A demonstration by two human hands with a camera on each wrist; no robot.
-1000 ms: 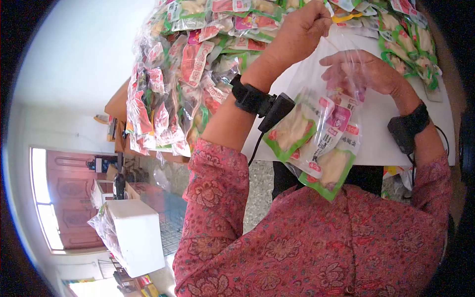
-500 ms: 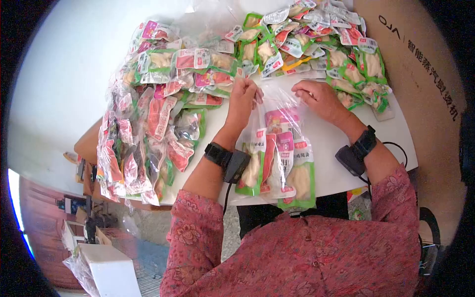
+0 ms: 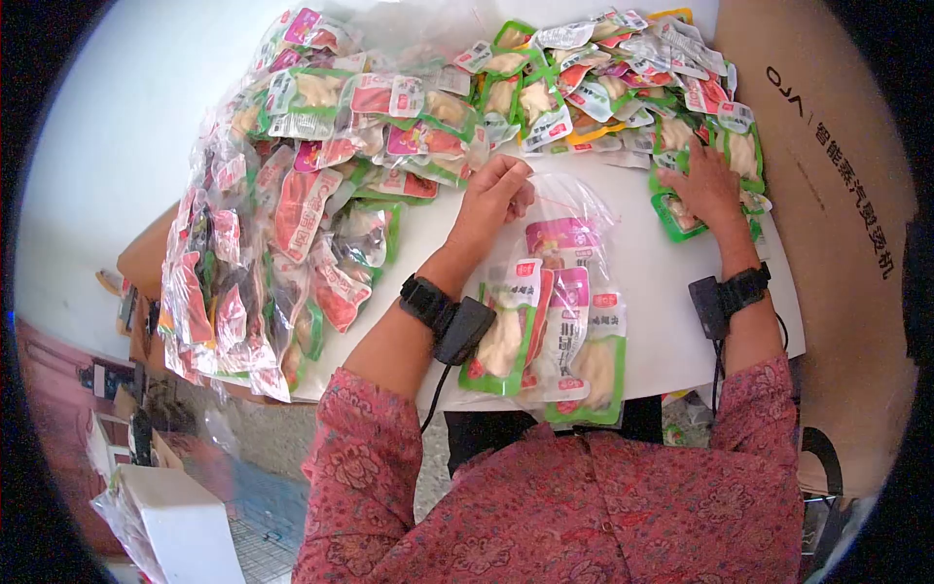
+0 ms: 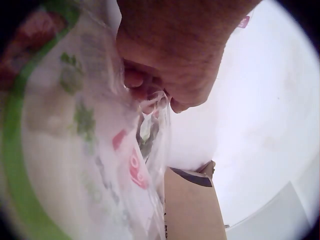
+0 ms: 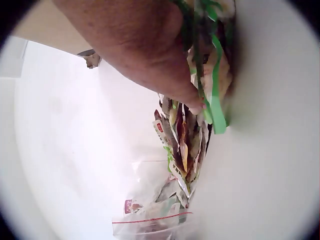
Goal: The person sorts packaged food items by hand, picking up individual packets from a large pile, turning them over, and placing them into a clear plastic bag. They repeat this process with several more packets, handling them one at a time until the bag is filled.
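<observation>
My left hand [image 3: 498, 195] pinches the upper left edge of a clear plastic zip bag [image 3: 574, 200], which lies flat near the table's front edge. Several snack packets [image 3: 559, 336] with green, red and purple trim show through it. In the left wrist view, curled fingers hold the film, and a green-edged packet [image 4: 30, 130] fills the left side. My right hand [image 3: 705, 185] reaches over the right-hand pile with fingers spread, touching a green-edged packet [image 3: 678, 216]. The right wrist view shows a fingertip at the edge of that packet [image 5: 216, 90].
Filled clear bags of packets [image 3: 311, 214] are heaped along the table's left side. A loose pile of packets [image 3: 584, 88] spreads across the back right. Right of the white table [image 3: 632, 253] stands a large cardboard box [image 3: 837, 146]. A white box [image 3: 180, 516] stands at lower left.
The filled bag was held up, then lowered onto the table. My right hand has left the bag's mouth and moved right to the loose packets; the left has kept its grip.
</observation>
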